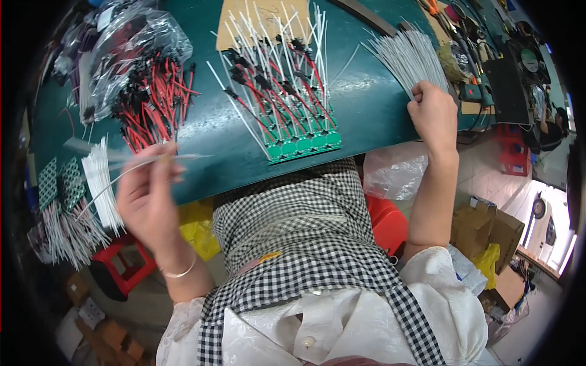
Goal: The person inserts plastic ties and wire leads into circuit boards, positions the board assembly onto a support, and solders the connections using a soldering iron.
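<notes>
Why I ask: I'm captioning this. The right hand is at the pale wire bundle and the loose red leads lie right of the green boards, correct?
Not quite: the head view shows the loose red leads left of the green boards. The right hand is at the pale wire bundle.

On the counter [372, 116], circuit boards [317, 141] sat at the near edge, with connector leads [159, 100] to their left and a wire bundle [409, 61] to their right. Behind the boards lay a cardboard sheet [232, 15], behind the leads a plastic bag [165, 39].
</notes>
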Available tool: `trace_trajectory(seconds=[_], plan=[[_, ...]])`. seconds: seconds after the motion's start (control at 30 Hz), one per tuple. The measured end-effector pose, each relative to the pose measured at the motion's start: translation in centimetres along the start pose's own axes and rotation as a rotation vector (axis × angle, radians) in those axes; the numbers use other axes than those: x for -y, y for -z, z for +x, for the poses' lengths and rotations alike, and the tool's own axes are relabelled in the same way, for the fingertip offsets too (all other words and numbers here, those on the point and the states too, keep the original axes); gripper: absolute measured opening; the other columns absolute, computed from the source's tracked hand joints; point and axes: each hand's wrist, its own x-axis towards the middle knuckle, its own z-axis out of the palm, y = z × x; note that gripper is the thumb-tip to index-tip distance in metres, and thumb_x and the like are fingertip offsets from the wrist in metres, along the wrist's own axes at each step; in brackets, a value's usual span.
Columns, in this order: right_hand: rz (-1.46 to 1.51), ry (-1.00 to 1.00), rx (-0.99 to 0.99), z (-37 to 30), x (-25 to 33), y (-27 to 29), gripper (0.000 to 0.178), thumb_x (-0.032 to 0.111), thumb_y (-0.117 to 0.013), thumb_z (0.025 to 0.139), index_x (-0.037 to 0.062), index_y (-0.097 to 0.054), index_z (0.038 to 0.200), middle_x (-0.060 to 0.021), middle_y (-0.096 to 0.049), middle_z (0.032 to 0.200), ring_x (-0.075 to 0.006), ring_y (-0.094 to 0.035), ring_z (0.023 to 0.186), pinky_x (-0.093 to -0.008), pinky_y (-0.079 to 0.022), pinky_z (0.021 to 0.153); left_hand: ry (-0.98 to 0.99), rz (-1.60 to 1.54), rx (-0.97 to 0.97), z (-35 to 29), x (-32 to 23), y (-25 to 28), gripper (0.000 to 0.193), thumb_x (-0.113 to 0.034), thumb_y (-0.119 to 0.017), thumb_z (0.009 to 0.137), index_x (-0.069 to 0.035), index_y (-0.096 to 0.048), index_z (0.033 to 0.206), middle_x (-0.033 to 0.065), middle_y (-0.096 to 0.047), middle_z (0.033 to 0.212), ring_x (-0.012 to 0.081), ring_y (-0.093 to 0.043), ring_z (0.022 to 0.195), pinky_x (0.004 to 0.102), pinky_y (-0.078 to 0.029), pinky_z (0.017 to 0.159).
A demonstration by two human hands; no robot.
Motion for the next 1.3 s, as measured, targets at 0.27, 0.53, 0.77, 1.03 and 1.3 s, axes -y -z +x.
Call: trace_trajectory(seconds=[0.27, 0.53, 0.77, 1.03, 1.3], plan=[[-0.001, 0.039, -0.034, 0.7, -0.9, 0.3, 0.013, 0.005, -0.064, 0.076, -0.0003, -0.068, 0.087, -0.0215, -0.069, 0.084, -0.0406, -0.066, 0.084, -0.0472, -0.052, 0.079, 0.153, 0.068, 0.267, -1.1, 3.4, -2.8, 0.007, -0.002, -0.065, 0.094, 0.003, -0.068, 0.097, 0.0063, -0.074, 0.089, 0.0055, -0.061, 0.064, 0.0192, -0.044, 0.054], [0.290, -0.139, -0.013, 1.1, -1.9, 1.8, 0.021, 0.011, -0.074, 0.080, -0.0008, -0.072, 0.097, -0.0188, -0.071, 0.085, -0.0332, -0.070, 0.082, -0.0412, -0.053, 0.076, 0.149, 0.129, 0.294, -1.2, 3.3, -3.2, 0.006, -0.003, -0.067, 0.092, 0.002, -0.071, 0.093, 0.0036, -0.071, 0.080, 0.0058, -0.061, 0.063, 0.0193, -0.046, 0.054], [1.172, -0.127, -0.077, -1.0, -0.9, 3.5, 0.013, 0.004, -0.066, 0.091, -0.0035, -0.068, 0.102, -0.0048, -0.067, 0.088, -0.0111, -0.063, 0.072, -0.0250, -0.052, 0.067, 0.154, -0.013, 0.268, -2.3, 3.2, -3.2, 0.010, -0.003, -0.063, 0.096, 0.004, -0.067, 0.100, 0.0102, -0.073, 0.094, 0.0066, -0.060, 0.066, 0.0181, -0.044, 0.056], [1.135, -0.159, 0.000, -4.0, 2.9, -1.6, 0.009, 0.003, -0.063, 0.094, -0.0036, -0.065, 0.101, -0.0053, -0.066, 0.091, -0.0106, -0.063, 0.075, -0.0237, -0.053, 0.069, 0.227, -0.052, 0.298, -2.5, 1.9, -4.1, 0.008, 0.001, -0.065, 0.093, 0.006, -0.069, 0.099, 0.0098, -0.074, 0.088, 0.0086, -0.066, 0.069, 0.0199, -0.051, 0.057], [1.518, 0.033, 0.253, -7.2, 9.9, -0.9, 0.005, -0.002, -0.067, 0.089, -0.0055, -0.065, 0.093, -0.0074, -0.067, 0.094, -0.0104, -0.064, 0.080, -0.0243, -0.055, 0.069, 0.224, -0.156, 0.371, -3.5, 0.6, -7.1, 0.006, -0.002, -0.070, 0.090, 0.005, -0.070, 0.089, 0.0055, -0.070, 0.076, 0.0086, -0.067, 0.066, 0.0217, -0.055, 0.061]])
